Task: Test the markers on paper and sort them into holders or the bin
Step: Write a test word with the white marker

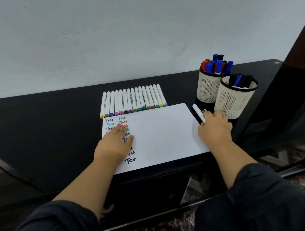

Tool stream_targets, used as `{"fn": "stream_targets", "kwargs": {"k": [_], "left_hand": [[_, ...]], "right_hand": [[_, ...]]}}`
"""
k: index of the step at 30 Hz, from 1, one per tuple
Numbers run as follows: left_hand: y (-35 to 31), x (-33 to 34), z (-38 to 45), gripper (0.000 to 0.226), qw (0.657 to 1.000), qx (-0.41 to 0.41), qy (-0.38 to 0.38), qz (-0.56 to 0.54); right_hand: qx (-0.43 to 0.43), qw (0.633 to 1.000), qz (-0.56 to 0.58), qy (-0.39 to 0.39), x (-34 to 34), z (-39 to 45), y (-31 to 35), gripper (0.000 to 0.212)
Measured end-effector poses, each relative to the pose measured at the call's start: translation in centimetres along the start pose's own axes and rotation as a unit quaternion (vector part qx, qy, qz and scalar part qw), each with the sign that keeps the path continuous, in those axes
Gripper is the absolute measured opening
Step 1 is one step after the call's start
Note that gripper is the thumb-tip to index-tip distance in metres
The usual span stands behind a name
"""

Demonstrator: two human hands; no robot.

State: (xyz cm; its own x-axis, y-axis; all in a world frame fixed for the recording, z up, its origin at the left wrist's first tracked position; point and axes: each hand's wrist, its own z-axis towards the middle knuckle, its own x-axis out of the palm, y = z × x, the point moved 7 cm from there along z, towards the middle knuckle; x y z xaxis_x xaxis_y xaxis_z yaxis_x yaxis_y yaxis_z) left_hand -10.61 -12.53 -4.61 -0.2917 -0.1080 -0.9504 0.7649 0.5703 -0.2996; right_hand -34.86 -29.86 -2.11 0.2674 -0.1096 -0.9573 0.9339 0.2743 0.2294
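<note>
A white sheet of paper (160,133) lies on the black table, with "Test" written down its left side in several colours. My left hand (115,143) presses flat on that writing, fingers straight. My right hand (214,128) is at the paper's right edge and grips a white marker (198,112) that points up and left. A row of several white markers (133,100) with coloured caps lies just behind the paper. Two cream mesh holders stand at the right: the far holder (208,87) is full of red, blue and black markers, the near holder (235,99) has a few dark ones.
The black table (49,138) runs along a pale wall. A dark upright panel (294,71) stands at the right, close to the holders. Below the table's front edge lies a patterned carpet (299,182). No bin is in view.
</note>
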Motion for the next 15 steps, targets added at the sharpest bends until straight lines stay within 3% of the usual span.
{"fn": "stream_targets", "kwargs": {"k": [15], "left_hand": [[-0.4, 0.0, -0.1, 0.057, 1.0, 0.01, -0.008, 0.009]], "right_hand": [[-0.144, 0.987, -0.05, -0.045, -0.6, 1.1, 5.3, 0.036]]}}
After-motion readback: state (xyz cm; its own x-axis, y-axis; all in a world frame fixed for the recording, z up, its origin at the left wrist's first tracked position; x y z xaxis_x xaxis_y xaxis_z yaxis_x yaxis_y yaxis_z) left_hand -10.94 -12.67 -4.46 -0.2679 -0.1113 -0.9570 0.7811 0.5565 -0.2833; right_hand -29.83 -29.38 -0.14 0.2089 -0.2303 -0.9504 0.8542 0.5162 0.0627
